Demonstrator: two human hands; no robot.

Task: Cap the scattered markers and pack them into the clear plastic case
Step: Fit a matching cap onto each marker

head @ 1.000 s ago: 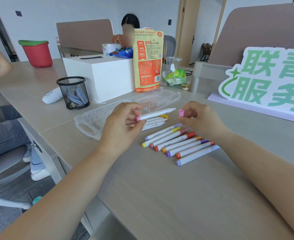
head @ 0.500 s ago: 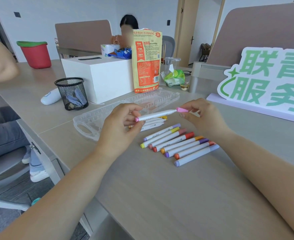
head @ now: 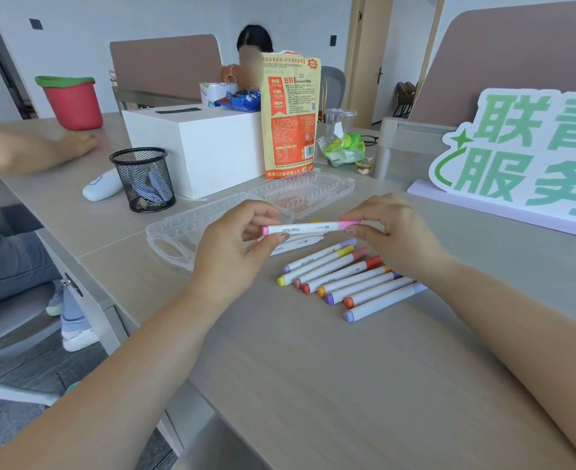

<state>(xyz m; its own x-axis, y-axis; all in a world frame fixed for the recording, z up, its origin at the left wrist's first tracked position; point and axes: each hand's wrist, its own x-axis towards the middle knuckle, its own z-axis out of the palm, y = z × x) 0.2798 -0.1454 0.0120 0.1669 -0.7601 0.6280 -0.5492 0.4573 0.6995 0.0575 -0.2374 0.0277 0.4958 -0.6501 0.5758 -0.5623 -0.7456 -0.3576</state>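
Left hand point(head: 235, 252) and right hand point(head: 391, 232) pinch the pink marker point(head: 308, 228) (cap looks on), while the capped markers point(head: 344, 279) lie on the counter point(head: 313, 368), not yet in the clear case point(head: 185, 228).

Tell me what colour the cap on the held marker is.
Pink. The cap on the marker shows best in the head view.

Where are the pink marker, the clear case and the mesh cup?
pink marker point(head: 308, 228): head view, middle of white barrel.
clear case point(head: 181, 228): head view, bare floor, left half.
mesh cup point(head: 144, 184): head view, front wall.
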